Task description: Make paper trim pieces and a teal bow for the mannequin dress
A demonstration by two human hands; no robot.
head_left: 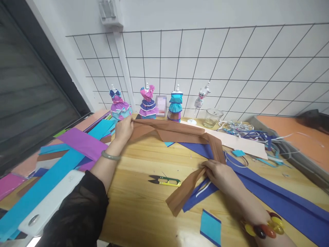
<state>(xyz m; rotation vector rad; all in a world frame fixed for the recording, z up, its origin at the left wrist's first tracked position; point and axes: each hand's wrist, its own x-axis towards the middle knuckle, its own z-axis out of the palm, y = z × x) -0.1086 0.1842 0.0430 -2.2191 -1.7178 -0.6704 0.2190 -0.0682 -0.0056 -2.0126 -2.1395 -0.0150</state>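
A long brown strip, fabric or crepe paper, (pixel 177 130) stretches between my two hands above the wooden table. At the far side, my left hand (pixel 124 130) is closed on one end of it. My right hand (pixel 218 173) pinches the strip nearer its other end, which hangs toward the table's front. Beneath the right hand lies a dark blue piece (pixel 199 197) with a white band on it. Yellow-and-green thread snips (pixel 166 180) rest on the table between my arms. Close to the front lies a light blue piece with dark blue edges (pixel 210 227).
Small dress forms in ruffled dresses (pixel 147 103) and one bare form (pixel 202 97) stand along the back beside a glass bowl (pixel 212 117). Coloured strips (pixel 79 144) pile up at left. A blue strip (pixel 280 195) and tangled ribbons (pixel 239 128) lie at right.
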